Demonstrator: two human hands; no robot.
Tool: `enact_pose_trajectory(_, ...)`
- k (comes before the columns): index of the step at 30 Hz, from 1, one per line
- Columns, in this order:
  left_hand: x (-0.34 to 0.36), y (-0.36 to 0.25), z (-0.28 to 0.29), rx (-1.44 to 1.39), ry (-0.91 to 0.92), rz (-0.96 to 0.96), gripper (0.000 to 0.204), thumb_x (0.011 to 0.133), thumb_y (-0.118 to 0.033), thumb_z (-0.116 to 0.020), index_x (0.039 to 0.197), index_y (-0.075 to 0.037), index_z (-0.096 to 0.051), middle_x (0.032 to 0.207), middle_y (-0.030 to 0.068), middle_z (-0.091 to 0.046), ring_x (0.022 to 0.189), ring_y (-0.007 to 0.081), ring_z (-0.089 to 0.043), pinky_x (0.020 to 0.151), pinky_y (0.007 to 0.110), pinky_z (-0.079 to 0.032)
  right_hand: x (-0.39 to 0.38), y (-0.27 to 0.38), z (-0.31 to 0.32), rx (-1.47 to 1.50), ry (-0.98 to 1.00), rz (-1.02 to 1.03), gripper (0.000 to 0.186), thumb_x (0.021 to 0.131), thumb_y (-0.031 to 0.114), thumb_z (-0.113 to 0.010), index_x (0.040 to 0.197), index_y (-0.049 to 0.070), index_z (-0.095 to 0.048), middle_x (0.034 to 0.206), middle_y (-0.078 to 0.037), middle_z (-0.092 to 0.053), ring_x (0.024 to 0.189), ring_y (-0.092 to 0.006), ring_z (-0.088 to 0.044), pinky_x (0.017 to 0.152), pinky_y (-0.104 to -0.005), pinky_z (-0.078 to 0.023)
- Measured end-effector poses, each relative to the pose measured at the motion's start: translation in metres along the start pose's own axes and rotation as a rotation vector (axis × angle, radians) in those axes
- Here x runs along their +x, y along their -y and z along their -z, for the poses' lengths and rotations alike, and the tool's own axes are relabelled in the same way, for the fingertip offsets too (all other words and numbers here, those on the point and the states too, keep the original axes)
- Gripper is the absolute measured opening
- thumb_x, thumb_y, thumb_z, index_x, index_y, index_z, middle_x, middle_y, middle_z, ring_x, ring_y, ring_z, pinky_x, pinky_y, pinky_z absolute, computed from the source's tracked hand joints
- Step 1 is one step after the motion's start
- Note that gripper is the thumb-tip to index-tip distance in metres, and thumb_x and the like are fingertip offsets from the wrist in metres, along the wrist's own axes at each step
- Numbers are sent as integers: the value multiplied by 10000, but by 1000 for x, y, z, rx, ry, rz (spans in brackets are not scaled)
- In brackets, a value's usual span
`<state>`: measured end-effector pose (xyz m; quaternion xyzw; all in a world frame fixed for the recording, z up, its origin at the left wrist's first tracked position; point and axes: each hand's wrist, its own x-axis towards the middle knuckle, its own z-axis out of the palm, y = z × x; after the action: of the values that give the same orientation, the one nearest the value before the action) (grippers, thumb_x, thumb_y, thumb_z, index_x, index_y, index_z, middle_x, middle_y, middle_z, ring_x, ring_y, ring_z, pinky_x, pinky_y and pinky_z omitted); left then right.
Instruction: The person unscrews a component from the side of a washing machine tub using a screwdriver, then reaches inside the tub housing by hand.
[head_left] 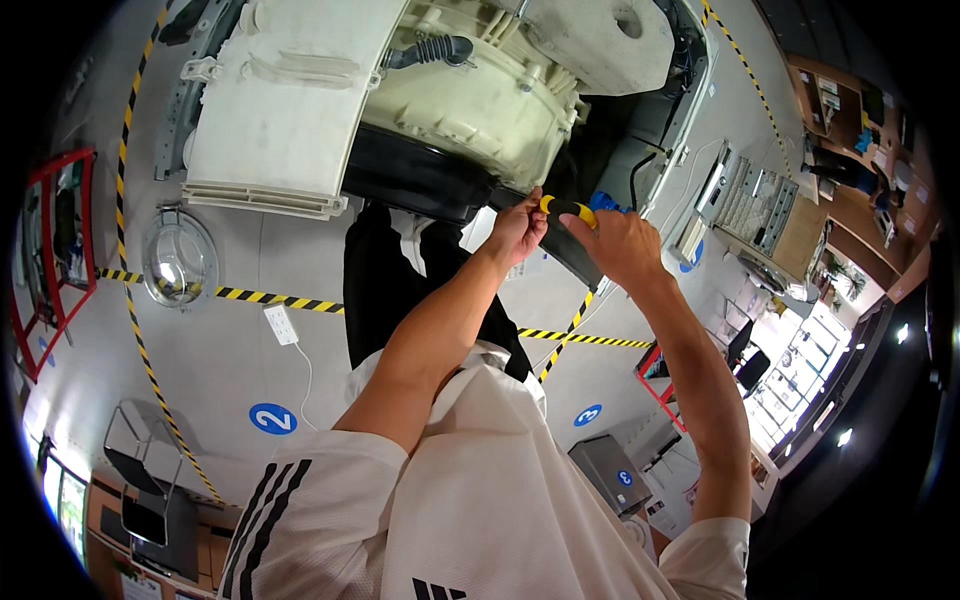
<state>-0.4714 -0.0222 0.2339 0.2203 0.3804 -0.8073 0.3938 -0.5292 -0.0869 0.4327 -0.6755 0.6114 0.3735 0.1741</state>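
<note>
A screwdriver with a yellow and black handle [569, 211] is gripped by my right hand [628, 243], thumb laid along it. At the handle's front end, the fingers of my left hand [516, 231] are pinched together around where the shaft would be; they hide the shaft and tip. Both hands are at the lower edge of an opened washing machine, beside its cream-coloured tub [470, 115]. A black curved part [415, 172] sits under the tub, left of my hands. Close to my right fingers is a small blue part [606, 202].
The white plastic housing [285, 95], grey corrugated hose [430, 52] and pale counterweight [605, 45] belong to the machine. A round glass door [180, 256] and a white power strip [281, 325] lie on the floor. Red-framed racks [60, 260] stand left; another person [850, 170] is far right.
</note>
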Motion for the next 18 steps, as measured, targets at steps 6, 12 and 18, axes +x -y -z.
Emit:
enact_pose_trajectory(6,4,1,8,32,36,-2,189,880,-248,-571,799,-83,-524,615,-34,-460,489,45,-430,443,158,-364,-8,-9,-15,127,-339,320,389,806,410,-612,736,28,-637,589,-128,-601,563,-305,-607,510,-367,-471)
enact_pose_trajectory(12,2,-1,2,29,12,22,215,875,-282,-574,783,-92,-529,593,-44,-417,479,41,-418,441,162,-360,-3,-4,0,21,-140,112,289,764,336,-667,916,92,-637,579,-114,-587,533,-297,-594,499,-366,-467)
enact_pose_trajectory(18,5,1,4,6,57,25,196,870,-260,-587,808,-78,-547,617,-32,-454,492,48,-422,451,177,-370,-5,-11,-20,193,-463,419,388,831,413,-570,703,50,-615,573,-133,-588,556,-313,-609,498,-378,-482)
